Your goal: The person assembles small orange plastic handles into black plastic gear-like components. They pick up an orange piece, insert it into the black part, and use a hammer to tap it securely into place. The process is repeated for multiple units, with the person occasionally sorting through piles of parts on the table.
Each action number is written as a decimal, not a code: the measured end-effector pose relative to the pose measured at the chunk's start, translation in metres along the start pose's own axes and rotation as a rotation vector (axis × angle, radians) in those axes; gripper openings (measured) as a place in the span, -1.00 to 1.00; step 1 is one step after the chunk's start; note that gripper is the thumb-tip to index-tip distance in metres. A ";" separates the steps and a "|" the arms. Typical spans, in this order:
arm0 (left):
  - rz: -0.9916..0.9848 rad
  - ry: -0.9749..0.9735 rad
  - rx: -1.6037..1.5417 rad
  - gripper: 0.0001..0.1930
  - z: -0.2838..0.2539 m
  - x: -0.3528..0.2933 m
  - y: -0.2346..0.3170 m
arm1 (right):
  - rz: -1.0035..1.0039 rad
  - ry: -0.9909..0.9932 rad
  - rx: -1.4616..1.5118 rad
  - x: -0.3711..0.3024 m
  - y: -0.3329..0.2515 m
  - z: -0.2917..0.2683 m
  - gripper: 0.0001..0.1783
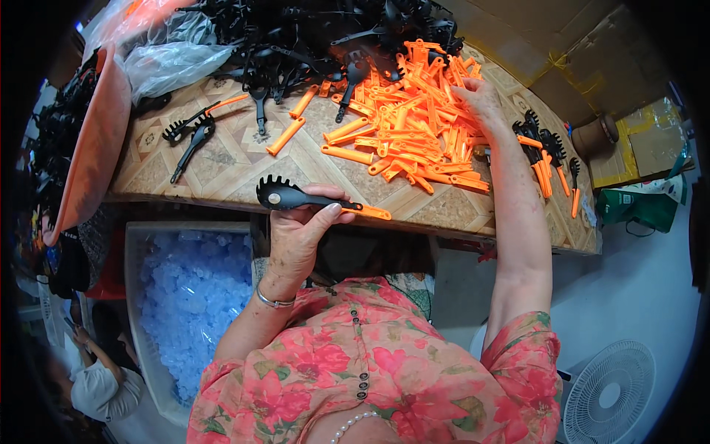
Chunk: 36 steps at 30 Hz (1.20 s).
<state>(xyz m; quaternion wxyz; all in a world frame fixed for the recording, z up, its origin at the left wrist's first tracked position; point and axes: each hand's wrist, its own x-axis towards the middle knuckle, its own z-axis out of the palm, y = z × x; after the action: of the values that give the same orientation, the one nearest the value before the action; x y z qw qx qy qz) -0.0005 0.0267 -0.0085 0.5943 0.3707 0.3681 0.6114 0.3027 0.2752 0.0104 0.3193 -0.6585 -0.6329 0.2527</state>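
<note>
My left hand (299, 233) is closed around a black spaghetti server (296, 197), held level just over the table's near edge. Its toothed head points left, and a round pale sticker sits on it. At its right end an orange handle sleeve (373, 212) lines up with the black shank; how firmly they are joined I cannot tell. My right hand (477, 103) reaches to the far right side of a big heap of orange handle sleeves (414, 140). Its fingers are bent against the heap, and what they grip is partly hidden.
Black utensils (296, 44) are heaped at the back of the table (214, 170). Servers with orange handles (543, 163) lie at the right. A pink basin (92, 148) stands left, a bin of bluish pieces (133, 296) below, a fan (610, 396) lower right. Another person (107, 388) is lower left.
</note>
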 end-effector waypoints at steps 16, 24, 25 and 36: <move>0.005 -0.008 -0.011 -0.83 0.000 -0.001 0.000 | 0.067 -0.373 0.612 -0.056 -0.021 -0.037 -0.58; 0.001 0.008 -0.049 -0.82 0.000 -0.001 0.000 | 0.130 -0.144 0.475 -0.040 -0.008 -0.044 -0.60; 0.000 0.010 -0.048 -0.82 -0.001 0.000 0.000 | 0.095 -0.041 0.320 -0.031 -0.003 -0.042 -0.61; -0.034 -0.042 -0.005 -0.82 -0.004 0.000 0.001 | 0.156 0.272 -0.543 0.076 0.028 -0.029 -0.57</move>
<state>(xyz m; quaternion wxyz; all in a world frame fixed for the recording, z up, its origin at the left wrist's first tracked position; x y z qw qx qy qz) -0.0043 0.0262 -0.0096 0.6132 0.3759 0.3601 0.5942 0.3481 0.3481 0.0142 0.1929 -0.7942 -0.5762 0.0079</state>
